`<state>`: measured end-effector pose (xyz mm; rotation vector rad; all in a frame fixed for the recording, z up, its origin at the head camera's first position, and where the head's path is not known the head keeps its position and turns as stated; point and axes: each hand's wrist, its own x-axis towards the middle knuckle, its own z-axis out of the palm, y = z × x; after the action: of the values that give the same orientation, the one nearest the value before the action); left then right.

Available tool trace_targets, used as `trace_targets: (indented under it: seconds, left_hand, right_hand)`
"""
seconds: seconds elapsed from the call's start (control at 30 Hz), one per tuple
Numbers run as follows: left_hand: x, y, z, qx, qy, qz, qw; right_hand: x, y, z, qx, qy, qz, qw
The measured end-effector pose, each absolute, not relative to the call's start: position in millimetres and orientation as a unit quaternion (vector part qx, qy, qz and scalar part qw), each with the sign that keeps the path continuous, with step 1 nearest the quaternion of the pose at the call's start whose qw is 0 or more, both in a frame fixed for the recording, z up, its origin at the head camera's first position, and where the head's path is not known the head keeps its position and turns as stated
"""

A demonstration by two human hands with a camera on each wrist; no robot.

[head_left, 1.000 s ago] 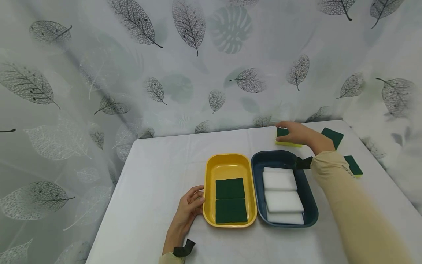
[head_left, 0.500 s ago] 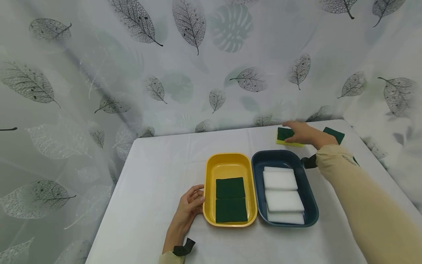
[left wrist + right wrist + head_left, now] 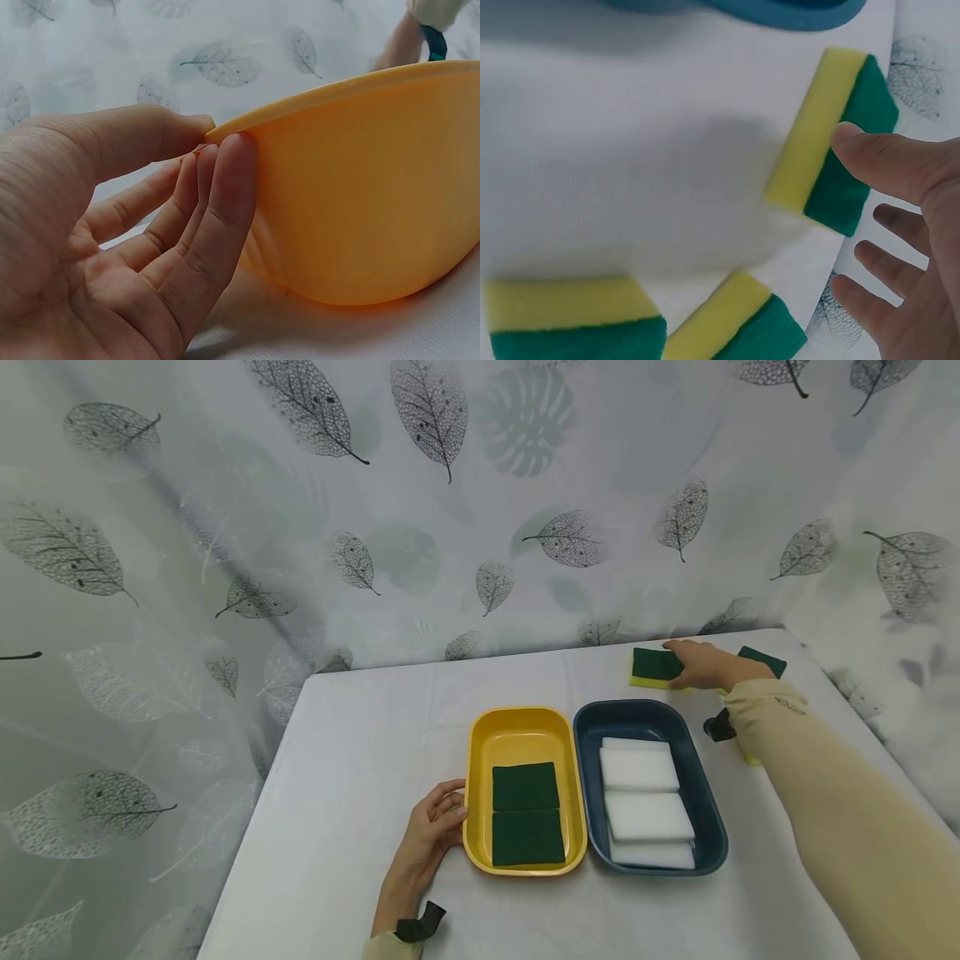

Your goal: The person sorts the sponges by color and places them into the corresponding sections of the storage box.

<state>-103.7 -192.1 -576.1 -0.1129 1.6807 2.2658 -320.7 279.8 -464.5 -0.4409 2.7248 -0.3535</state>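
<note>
My left hand (image 3: 429, 835) pinches the left rim of a yellow tray (image 3: 475, 752), thumb at the lip and fingers against the outer wall. Two dark green rectangular pads (image 3: 527, 837) lie flat in that tray. At the table's far right, my right hand (image 3: 705, 666) is over a yellow-and-green scouring sponge (image 3: 652, 663), its fingers spread with nothing gripped. In the right wrist view the thumb overlaps this sponge (image 3: 810, 142); whether it touches cannot be told. Two further sponges, one wide (image 3: 577, 315) and one angled (image 3: 735, 322), lie nearby.
A dark blue tray (image 3: 587, 777) stands right beside the yellow one, with several white sponge blocks (image 3: 648, 816) in it. A green-topped sponge (image 3: 765, 658) shows behind the right wrist; another is mostly covered by the sleeve. A leaf-print curtain (image 3: 450, 527) hangs behind the table.
My right hand has moved a little to the right across the far sponge, uncovering more of its green top. The left hand and both trays keep their places.
</note>
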Motion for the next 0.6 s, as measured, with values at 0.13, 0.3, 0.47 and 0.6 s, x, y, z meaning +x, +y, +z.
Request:
trace_targets:
  seconds: [0.13, 0.3, 0.47, 0.6]
  left_hand:
    - [-104, -191, -578, -0.04, 0.585, 0.795, 0.157]
    - [-104, -192, -579, -0.039, 0.585, 0.794, 0.159]
    - [-103, -193, -579, -0.036, 0.589, 0.792, 0.156]
    - [-105, -193, -578, -0.033, 0.59, 0.791, 0.156]
  right_hand:
    - [-323, 285, -467, -0.161, 0.965, -0.103, 0.177]
    - [-323, 289, -471, -0.161, 0.965, -0.089, 0.184]
    - [-325, 291, -476, -0.182, 0.964, -0.076, 0.179]
    - [-329, 294, -480, -0.201, 0.963, -0.063, 0.168]
